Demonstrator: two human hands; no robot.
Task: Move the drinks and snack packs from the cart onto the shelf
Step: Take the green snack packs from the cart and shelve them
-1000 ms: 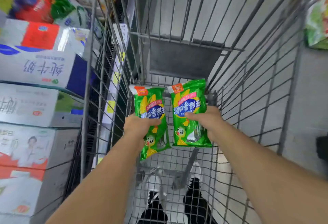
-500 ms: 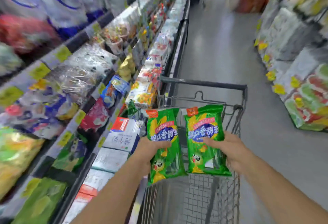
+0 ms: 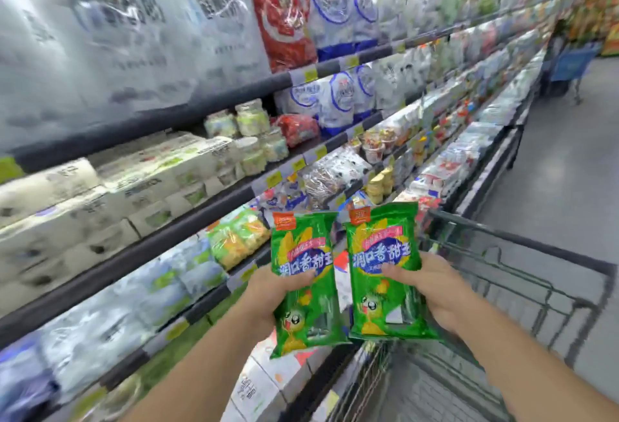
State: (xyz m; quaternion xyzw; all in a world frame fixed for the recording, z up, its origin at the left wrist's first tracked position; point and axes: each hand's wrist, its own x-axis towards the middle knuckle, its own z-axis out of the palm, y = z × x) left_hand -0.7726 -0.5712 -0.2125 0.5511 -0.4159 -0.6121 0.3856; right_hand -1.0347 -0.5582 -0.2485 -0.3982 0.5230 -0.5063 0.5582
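Left hand [image 3: 268, 294] and right hand [image 3: 435, 291] each pinch one pack [image 3: 303, 274]; level both before sliding onto the shelf [image 3: 187, 220].

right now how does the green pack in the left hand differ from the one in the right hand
The left green pack sits lower and tilts slightly, its bottom edge hanging below the left hand; the right green pack sits higher and more upright in the right hand. The left one is held over the shelf edge, the right one over the cart. Both share the same green corn design, orange corner logo and a thumb across the front.
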